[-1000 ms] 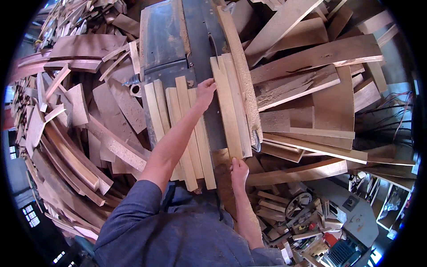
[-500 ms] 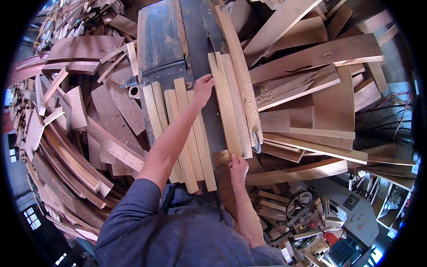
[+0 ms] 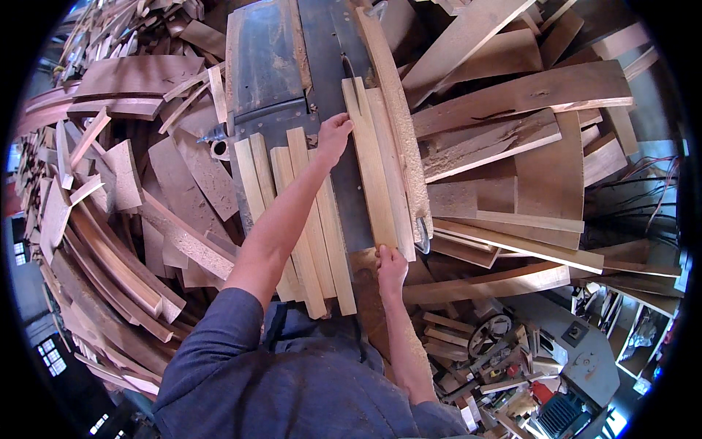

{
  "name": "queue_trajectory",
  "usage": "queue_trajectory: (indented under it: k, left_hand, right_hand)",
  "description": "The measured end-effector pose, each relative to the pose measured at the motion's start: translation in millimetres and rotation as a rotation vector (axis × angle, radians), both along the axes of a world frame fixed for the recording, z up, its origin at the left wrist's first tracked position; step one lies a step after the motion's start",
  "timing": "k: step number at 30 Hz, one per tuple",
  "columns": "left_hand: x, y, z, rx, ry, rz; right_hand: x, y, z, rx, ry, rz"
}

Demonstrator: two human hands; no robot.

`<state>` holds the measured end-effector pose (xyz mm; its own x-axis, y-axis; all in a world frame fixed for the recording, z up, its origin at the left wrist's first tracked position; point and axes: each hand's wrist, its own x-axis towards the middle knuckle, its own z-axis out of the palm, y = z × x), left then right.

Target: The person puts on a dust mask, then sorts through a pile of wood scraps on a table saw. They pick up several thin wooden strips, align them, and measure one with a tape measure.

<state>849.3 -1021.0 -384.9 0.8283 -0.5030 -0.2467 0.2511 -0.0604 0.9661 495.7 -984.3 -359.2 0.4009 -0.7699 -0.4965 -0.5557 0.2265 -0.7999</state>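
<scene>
The pale wooden strip (image 3: 371, 168) looks raw and matt, lying on a dark, dusty metal saw table (image 3: 267, 66).

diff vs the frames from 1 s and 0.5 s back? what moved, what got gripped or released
The plank on the saw table has slid a little farther away, along the slot. The left hand went with it at its left edge, and the right hand followed at its near end. Nothing was taken hold of or let go. The stacked strips stayed put.
</scene>
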Motion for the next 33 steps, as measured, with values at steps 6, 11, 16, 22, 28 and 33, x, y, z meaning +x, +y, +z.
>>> queue_trajectory:
  k: [6, 11, 16, 22, 28, 33]
  left_hand:
    - [11, -4, -1, 0.050, -0.004, -0.001]
    - [15, -6, -13, 0.088, -0.035, 0.021]
    - [0, 6, -31, 0.052, -0.154, -0.065]
    - [-70, 30, -27, 0.085, -0.193, -0.058]
    - [-92, 28, -6, -0.005, -0.137, 0.033]
    - [-77, 28, -19, -0.011, -0.146, 0.019]
  right_hand:
    - [13, -4, 7, 0.064, 0.006, -0.040]
    - [21, -7, 9, 0.097, 0.007, -0.043]
    - [35, -7, 11, 0.092, -0.067, -0.079]
    - [41, -11, 8, 0.070, -0.035, -0.046]
    - [52, -18, 13, 0.051, -0.014, -0.015]
    - [63, -20, 8, 0.079, -0.032, -0.011]
